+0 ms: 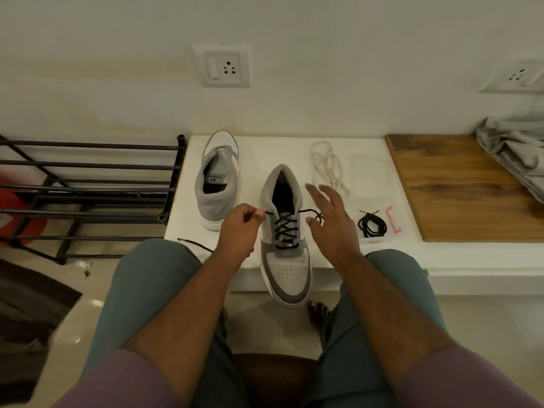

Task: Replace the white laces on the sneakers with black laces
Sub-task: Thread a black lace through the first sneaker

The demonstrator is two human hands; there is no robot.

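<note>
Black lace [285, 228] end behind left hand [239, 228]

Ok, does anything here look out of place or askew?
One thing: the sneaker being laced hangs its toe off the white ledge's front edge. The other sneaker sits fully on it, no laces visible. Removed white laces lie in a loose tangle behind.

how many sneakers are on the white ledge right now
2. One sneaker stands unlaced at the back left of the white ledge; the other sneaker, laced in black, sits front centre between the hands, toe overhanging the edge.
</note>
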